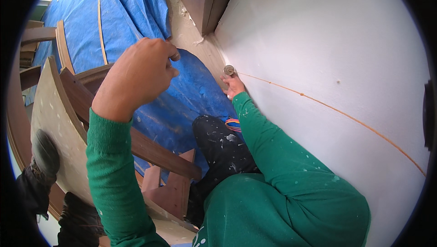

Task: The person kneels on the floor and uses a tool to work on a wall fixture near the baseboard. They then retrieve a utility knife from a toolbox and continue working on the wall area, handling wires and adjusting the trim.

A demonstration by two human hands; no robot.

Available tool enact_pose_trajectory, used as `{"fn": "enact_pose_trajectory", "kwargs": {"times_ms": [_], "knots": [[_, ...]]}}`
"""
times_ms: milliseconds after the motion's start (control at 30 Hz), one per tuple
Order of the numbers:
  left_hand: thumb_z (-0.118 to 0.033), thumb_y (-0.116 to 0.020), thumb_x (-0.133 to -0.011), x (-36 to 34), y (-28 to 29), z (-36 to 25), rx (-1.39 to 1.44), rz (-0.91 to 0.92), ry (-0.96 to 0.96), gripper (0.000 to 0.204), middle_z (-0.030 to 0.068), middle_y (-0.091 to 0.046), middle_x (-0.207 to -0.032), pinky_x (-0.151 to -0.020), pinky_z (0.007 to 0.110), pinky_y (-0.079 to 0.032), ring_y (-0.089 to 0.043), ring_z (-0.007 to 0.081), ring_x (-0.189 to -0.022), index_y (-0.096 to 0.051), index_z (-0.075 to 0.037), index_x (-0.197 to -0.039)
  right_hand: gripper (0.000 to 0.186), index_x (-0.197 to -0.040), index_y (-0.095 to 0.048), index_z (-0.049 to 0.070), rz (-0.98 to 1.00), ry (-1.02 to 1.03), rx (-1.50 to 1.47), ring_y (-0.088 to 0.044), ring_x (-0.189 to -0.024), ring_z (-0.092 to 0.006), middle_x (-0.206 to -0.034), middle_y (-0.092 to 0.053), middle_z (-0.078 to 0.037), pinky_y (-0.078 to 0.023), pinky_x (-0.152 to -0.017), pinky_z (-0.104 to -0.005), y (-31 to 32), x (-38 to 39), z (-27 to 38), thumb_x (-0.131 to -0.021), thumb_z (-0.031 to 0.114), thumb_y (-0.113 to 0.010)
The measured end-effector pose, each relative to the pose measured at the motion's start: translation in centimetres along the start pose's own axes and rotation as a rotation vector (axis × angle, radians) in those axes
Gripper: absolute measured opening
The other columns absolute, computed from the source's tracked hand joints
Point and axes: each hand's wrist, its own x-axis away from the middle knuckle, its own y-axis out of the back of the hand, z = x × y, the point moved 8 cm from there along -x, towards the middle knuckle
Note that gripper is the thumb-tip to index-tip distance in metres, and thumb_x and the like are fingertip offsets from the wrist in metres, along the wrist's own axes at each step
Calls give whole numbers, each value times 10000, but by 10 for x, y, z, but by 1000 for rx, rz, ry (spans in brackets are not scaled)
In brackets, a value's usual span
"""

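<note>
Head view shows a chalk-line marking in hand: the right hand [233, 85] pins a small round reel [228, 70] against the white wall [327, 42], fingers closed on it. The left hand [139, 74] is raised with fingers pinched shut, on what I cannot tell; next, judging by the orange line [337, 110], comes a clean release.

Blue tarp [136, 15], white wall [327, 42], orange line [337, 110], green paint-flecked sleeves [273, 151], perhaps silvery round disc [228, 69]

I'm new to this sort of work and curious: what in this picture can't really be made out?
- Head view: the small round thing under the right hand at the white wall is too small to identify.
- Whatever the left hand pinches is hidden by its curled fingers.
- The orange line is cut off at the picture's dark rim.
</note>
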Motion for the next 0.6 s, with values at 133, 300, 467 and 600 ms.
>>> {"fn": "enact_pose_trajectory", "kwargs": {"times_ms": [133,300,467,600], "knots": [[-62,-715,-804,-1,-1,0,0,18,21,258,226,-731,-941,-834,412,-555,-719,365,-894,-719,49,-1036,752,-1509,-372,300,3,-5,-29,-467,-1365,-175,-1604,-367,87,-130,-1110,-736,2,-1,-2,-873,-61,-550],[-52,-712,-809,1,0,-1,-4,-2,-1,262,228,-732,-946,-834,403,-560,-725,355,-890,-718,54,-1049,746,-1507,-375,288,-1,-22,-30,-476,-1354,-172,-1593,-384,90,-151,-1105,-733,4,-7,-5,-875,-62,-558],[-44,-718,-809,0,-1,-1,-13,22,29,275,228,-734,-961,-833,398,-567,-731,346,-904,-716,53,-1066,776,-1517,-357,290,-8,-8,-44,-473,-1372,-193,-1591,-385,93,-140,-1107,-740,2,-1,-3,-863,-85,-538],[-46,-724,-815,1,1,-4,1,29,48,275,231,-735,-977,-842,394,-570,-732,343,-916,-717,51,-1072,750,-1483,-437,250,-78,0,-40,-554,-1279,-184,-1519,-491,55,-222,-1081,-706,3,2,0,-828,-97,-546]]}}
